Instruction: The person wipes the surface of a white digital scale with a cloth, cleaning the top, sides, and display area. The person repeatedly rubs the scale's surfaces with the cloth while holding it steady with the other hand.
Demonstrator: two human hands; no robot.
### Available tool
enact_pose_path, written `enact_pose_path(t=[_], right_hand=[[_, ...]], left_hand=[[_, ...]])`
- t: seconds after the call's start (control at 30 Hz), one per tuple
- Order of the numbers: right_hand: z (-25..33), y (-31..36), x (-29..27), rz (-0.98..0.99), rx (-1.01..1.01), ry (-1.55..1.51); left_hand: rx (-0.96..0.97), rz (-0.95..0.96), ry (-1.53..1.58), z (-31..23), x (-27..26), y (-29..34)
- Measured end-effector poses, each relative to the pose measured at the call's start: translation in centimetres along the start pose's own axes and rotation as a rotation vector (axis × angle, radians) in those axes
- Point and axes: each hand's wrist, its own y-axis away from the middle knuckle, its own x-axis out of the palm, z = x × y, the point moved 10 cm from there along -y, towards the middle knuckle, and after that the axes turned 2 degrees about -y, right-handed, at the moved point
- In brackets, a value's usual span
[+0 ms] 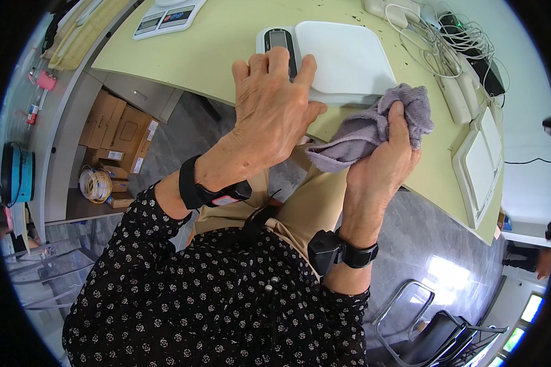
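Note:
A white digital kitchen scale [347, 60] with a flat square platform lies on the pale green table, its dark display panel at the left end. My left hand [269, 110] reaches over that panel with the fingers spread, their tips at the display and its buttons. The left thumb points along the scale's near edge. Close to the scale's near right corner, my right hand [382, 164] grips a bunched grey-purple cloth [355, 136]. The thumb presses on the cloth's top, and a loose fold hangs out to the left. Part of the display is covered by my left fingers.
Another white scale [171, 19] stands at the far left of the green table [226, 37]. Tangled cables and power strips [459, 92] lie at the right, near a flat white panel [480, 168]. Cardboard boxes [119, 131] fill a cabinet at left. A chair [434, 336] stands lower right.

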Motion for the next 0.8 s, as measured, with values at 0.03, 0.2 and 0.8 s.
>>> enact_pose_path(t=[0.03,0.2,0.8], right_hand=[[0.1,0.2,0.1,0.007,-0.009,0.008],[-0.8,2.0,1.9,0.115,0.000,0.039],[7.1,-4.2,3.3,0.399,0.111,0.148]], left_hand=[[0.006,0.003,0.010,-0.1,-0.1,0.1],[0.051,0.027,0.030,-1.2,-0.1,0.3],[0.038,-0.084,0.317,3.7,-1.2,-1.2]])
